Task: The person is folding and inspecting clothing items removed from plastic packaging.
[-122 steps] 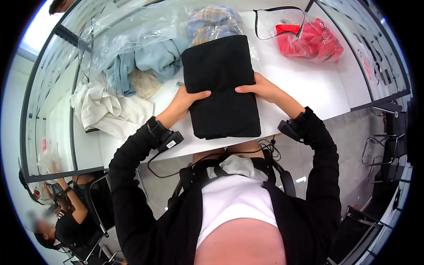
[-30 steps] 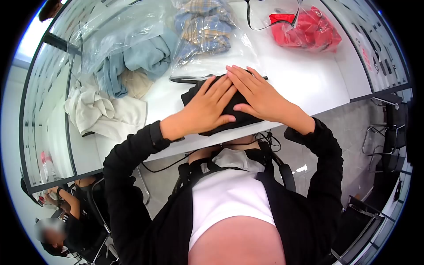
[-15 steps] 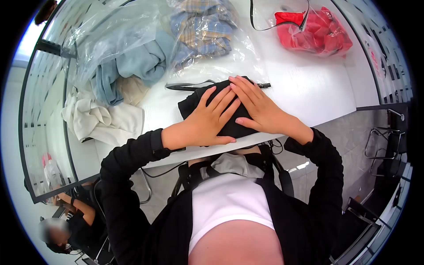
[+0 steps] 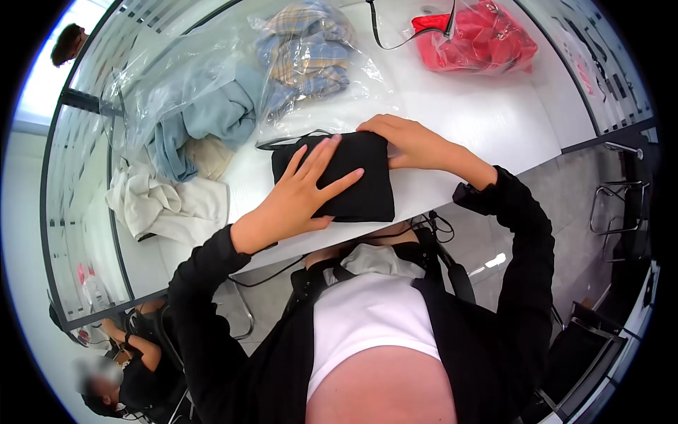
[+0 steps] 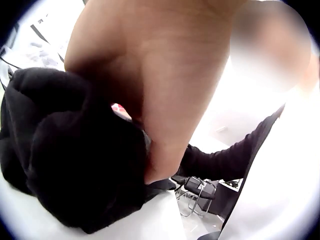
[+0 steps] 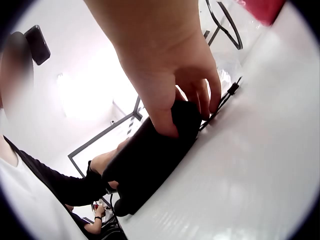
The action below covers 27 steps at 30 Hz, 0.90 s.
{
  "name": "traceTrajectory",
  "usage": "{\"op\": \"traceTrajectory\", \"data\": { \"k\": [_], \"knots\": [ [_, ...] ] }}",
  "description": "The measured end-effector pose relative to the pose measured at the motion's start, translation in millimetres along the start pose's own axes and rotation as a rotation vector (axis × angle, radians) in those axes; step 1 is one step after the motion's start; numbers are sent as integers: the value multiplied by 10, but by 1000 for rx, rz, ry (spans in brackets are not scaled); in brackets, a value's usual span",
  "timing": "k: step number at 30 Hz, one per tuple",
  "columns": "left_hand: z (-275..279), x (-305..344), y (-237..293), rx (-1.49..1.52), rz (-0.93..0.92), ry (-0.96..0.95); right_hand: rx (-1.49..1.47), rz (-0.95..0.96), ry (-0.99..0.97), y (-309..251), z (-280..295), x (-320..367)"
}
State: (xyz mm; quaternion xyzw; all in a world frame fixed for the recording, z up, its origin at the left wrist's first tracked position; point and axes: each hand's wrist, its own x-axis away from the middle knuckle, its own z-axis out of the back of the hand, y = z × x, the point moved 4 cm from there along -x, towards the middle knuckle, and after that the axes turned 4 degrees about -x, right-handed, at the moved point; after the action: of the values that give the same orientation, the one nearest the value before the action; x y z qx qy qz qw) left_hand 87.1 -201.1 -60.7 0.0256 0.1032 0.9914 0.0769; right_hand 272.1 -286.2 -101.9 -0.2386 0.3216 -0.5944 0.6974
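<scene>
A folded black garment (image 4: 357, 173) lies as a compact bundle near the table's front edge. My left hand (image 4: 289, 198) rests on its left part with fingers spread flat over the cloth. At the far right corner, my right hand (image 4: 413, 145) grips the bundle. In the right wrist view the thumb (image 6: 164, 120) is on the bundle's near side and the fingers bend around its end. The left wrist view shows thick rolled layers of the black cloth (image 5: 85, 150) below the hand; the left fingertips are hidden there.
Behind the bundle lies a clear bag with a plaid cloth (image 4: 304, 60), its black strap (image 4: 282, 145) close to the bundle. Light blue cloth (image 4: 222, 109) and cream cloth (image 4: 166, 205) lie left. A red bagged item (image 4: 477, 39) sits back right. Another person (image 4: 134, 367) sits lower left.
The black garment has gone from a long rectangle held at both sides to a smaller bundle. Both hands lay flat on top; the right has moved to the far right corner, the left leftward.
</scene>
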Motion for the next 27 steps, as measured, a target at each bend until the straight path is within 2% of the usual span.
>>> {"op": "traceTrajectory", "data": {
  "k": [3,11,17,23,27],
  "knots": [
    [-12,17,-33,8,16,77,45,19,-51,4,8,-78],
    [-69,-2,-97,66,13,27,-41,71,-90,49,43,-155],
    [-151,2,-71,51,35,-22,-178,-62,-98,91,44,-209],
    [-281,56,61,-140,-20,84,-291,-51,-120,253,81,-201],
    [-235,96,81,-130,-16,28,-383,-93,-157,264,125,-185]
  ]
}}
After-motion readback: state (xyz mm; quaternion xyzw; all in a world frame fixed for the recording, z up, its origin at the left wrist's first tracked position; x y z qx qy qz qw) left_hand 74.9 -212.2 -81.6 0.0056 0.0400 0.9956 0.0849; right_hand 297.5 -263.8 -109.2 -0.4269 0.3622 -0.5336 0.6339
